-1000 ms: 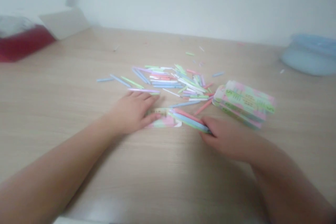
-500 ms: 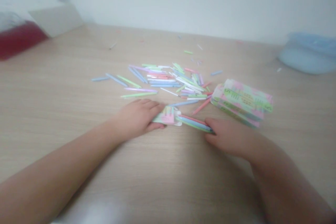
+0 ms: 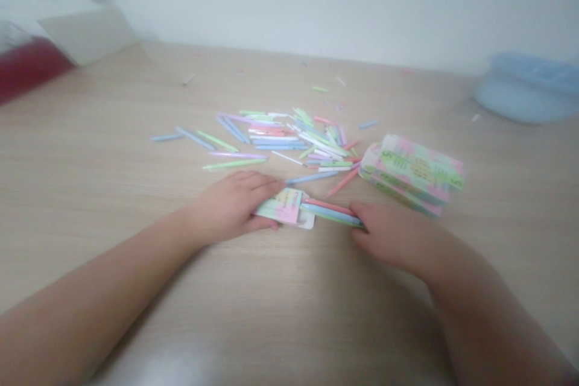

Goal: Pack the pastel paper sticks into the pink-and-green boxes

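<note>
Because both hands work low on the bench [image 3: 90, 132], the objects they hold stay flat against its surface. The left hand [image 3: 228, 202] lies closed over the left end of a printed pastel card [image 3: 289, 208], fingers above and thumb along the near edge, apparently steadying it. The right hand [image 3: 389, 235] is clamped on the right end of a bundle of pastel sticks [image 3: 328, 214], whose far end lies just beside the card and roughly in line with it. Beyond the hands, a loose pile of pastel sticks [image 3: 289, 139] spreads across the bench, with a stack of printed pastel packets [image 3: 411, 175] near the right hand and a pale blue container [image 3: 525, 93] farther off.
</note>
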A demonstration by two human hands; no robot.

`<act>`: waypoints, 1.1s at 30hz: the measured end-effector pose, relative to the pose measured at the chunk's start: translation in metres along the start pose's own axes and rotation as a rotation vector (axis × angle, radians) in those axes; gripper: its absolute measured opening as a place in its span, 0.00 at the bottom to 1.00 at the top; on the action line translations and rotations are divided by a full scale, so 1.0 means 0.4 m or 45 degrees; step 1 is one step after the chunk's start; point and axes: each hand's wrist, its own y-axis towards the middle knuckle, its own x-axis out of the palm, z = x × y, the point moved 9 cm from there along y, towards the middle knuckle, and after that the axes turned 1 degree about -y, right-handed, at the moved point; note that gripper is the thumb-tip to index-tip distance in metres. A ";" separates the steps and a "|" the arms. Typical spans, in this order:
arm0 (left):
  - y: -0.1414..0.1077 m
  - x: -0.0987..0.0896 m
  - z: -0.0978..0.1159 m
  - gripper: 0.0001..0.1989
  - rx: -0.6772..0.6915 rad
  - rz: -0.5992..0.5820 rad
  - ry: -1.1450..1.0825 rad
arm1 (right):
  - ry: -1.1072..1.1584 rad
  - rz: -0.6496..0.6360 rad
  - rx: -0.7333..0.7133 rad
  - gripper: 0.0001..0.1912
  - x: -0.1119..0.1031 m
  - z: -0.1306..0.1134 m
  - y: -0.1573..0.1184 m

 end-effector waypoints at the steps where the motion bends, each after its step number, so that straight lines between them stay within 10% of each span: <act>1: 0.000 0.000 -0.001 0.36 -0.002 0.004 -0.001 | -0.011 -0.002 0.015 0.10 0.000 0.004 -0.001; 33: -0.005 0.009 -0.026 0.33 0.013 0.024 -0.092 | -0.137 0.195 0.037 0.14 0.003 -0.005 0.011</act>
